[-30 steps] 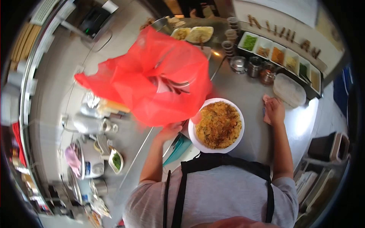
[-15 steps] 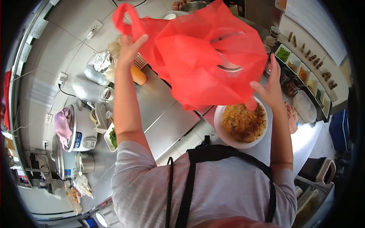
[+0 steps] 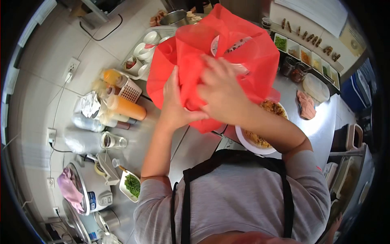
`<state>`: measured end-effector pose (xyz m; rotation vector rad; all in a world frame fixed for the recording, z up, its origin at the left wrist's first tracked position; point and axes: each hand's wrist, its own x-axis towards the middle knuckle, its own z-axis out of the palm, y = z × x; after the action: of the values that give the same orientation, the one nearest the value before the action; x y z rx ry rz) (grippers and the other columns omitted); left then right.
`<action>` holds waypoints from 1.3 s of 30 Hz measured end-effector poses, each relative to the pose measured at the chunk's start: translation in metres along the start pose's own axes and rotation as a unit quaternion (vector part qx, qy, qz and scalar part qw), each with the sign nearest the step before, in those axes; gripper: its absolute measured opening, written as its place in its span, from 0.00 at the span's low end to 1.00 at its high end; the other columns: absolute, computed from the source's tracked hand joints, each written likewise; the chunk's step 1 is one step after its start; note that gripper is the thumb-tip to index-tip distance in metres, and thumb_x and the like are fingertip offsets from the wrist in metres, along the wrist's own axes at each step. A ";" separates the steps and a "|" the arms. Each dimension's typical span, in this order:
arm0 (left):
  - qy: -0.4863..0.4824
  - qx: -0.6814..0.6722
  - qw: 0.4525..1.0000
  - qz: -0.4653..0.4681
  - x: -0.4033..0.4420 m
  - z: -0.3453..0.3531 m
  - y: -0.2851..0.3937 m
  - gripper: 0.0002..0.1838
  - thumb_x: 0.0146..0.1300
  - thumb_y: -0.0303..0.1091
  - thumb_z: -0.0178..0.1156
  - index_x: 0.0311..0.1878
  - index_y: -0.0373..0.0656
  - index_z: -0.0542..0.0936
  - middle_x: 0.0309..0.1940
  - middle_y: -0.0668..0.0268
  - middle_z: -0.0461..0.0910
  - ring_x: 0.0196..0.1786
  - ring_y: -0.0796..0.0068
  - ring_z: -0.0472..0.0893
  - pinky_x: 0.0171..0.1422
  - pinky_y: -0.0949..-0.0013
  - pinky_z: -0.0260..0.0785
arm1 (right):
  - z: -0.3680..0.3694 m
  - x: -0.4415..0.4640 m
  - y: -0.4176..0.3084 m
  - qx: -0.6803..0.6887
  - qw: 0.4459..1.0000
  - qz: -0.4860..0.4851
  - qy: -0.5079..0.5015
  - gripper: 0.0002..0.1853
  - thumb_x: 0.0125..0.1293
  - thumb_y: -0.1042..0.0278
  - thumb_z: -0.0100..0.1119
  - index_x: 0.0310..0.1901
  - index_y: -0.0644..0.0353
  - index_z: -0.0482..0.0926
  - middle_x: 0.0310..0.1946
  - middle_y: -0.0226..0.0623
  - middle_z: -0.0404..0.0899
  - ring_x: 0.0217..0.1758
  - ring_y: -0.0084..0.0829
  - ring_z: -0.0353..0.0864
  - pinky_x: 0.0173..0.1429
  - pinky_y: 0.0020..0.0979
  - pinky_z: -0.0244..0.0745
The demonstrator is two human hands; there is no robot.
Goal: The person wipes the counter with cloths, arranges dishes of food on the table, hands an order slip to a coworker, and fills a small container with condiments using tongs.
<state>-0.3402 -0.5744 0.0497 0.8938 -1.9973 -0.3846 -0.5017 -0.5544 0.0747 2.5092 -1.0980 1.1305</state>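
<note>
A translucent red plastic bag point(image 3: 252, 53) spreads out in front of me over the counter. My left hand point(image 3: 176, 105) grips its near left side, with thumb and fingers round the bunched plastic. Against the middle of the bag is my right hand point(image 3: 223, 89); its fingers are smeared by motion, so their hold cannot be made out. Through the plastic I see pale, rounded shapes, one with dark specks. Beneath my right forearm sits a white bowl point(image 3: 258, 150) of what looks like fried rice point(image 3: 274, 107), partly hidden by the arm and bag.
White cups point(image 3: 152, 38) stand in a tray at the back left, near squeeze bottles point(image 3: 126, 106) and a basket point(image 3: 131, 90). Chopped greens point(image 3: 132, 185) lie in a dish at left, beside a rice cooker point(image 3: 95, 191). Topping containers point(image 3: 317, 63) and a pink cloth point(image 3: 306, 105) are at right.
My right hand has moved left from the bag's right edge onto its middle. My left hand has come down from the handle to the near side. The view has shifted.
</note>
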 end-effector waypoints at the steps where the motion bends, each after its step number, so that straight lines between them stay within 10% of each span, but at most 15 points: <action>1: -0.005 0.036 0.999 0.018 -0.001 0.005 -0.003 0.37 0.37 0.45 0.66 0.52 0.39 0.66 0.50 0.56 0.66 0.54 0.54 0.65 0.55 0.59 0.57 | 0.005 0.005 -0.007 0.021 0.999 -0.030 0.034 0.14 0.36 0.60 0.64 0.23 0.60 0.76 0.50 0.43 0.63 0.59 0.46 0.55 0.58 0.53 0.49; 2: 0.008 -0.027 0.994 -0.107 0.000 0.008 0.002 0.35 0.38 0.46 0.65 0.51 0.40 0.67 0.47 0.55 0.69 0.48 0.55 0.68 0.52 0.59 0.58 | 0.005 0.009 -0.014 0.033 0.998 -0.039 0.026 0.13 0.36 0.61 0.63 0.24 0.59 0.76 0.50 0.42 0.64 0.59 0.45 0.56 0.58 0.53 0.49; 7: 0.129 0.002 0.992 -0.015 -0.011 -0.005 -0.013 0.25 0.47 0.37 0.59 0.49 0.38 0.69 0.44 0.57 0.72 0.46 0.62 0.71 0.51 0.63 0.61 | -0.042 0.015 -0.006 0.120 0.991 -0.030 0.061 0.15 0.40 0.65 0.62 0.33 0.58 0.75 0.48 0.41 0.65 0.55 0.41 0.62 0.57 0.46 0.54; 11: 0.250 -0.067 0.965 -0.039 -0.011 -0.013 -0.008 0.17 0.54 0.28 0.53 0.48 0.33 0.68 0.45 0.60 0.71 0.47 0.70 0.71 0.51 0.70 0.61 | -0.047 -0.036 0.084 0.095 0.948 0.164 0.256 0.20 0.46 0.61 0.59 0.43 0.56 0.73 0.47 0.41 0.66 0.54 0.34 0.63 0.56 0.31 0.57; 15: 0.286 -0.027 0.957 -0.044 -0.018 -0.029 -0.012 0.15 0.56 0.24 0.49 0.48 0.32 0.67 0.44 0.61 0.71 0.47 0.71 0.70 0.51 0.71 0.61 | 0.014 -0.105 0.160 0.359 0.775 0.502 0.138 0.29 0.58 0.48 0.47 0.58 0.54 0.59 0.58 0.39 0.58 0.59 0.32 0.58 0.60 0.32 0.54; 20: 0.309 -0.009 0.951 -0.016 -0.006 -0.033 0.000 0.12 0.57 0.24 0.48 0.44 0.32 0.70 0.42 0.63 0.71 0.44 0.74 0.70 0.49 0.73 0.61 | 0.064 -0.115 0.149 0.589 0.545 0.596 -0.025 0.39 0.56 0.32 0.34 0.63 0.50 0.50 0.62 0.34 0.52 0.61 0.39 0.55 0.61 0.42 0.50; 39: 0.445 -0.022 0.890 -0.097 -0.006 -0.092 0.001 0.16 0.57 0.26 0.49 0.49 0.32 0.68 0.48 0.60 0.69 0.49 0.71 0.70 0.54 0.69 0.61 | 0.109 -0.118 0.081 0.615 0.507 0.594 -0.107 0.42 0.52 0.26 0.28 0.63 0.46 0.46 0.65 0.29 0.42 0.62 0.42 0.53 0.59 0.56 0.43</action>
<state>-0.2625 -0.5630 0.0981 1.0029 -1.0530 -0.0848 -0.5466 -0.5935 -0.0949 2.1685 -3.3099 2.7260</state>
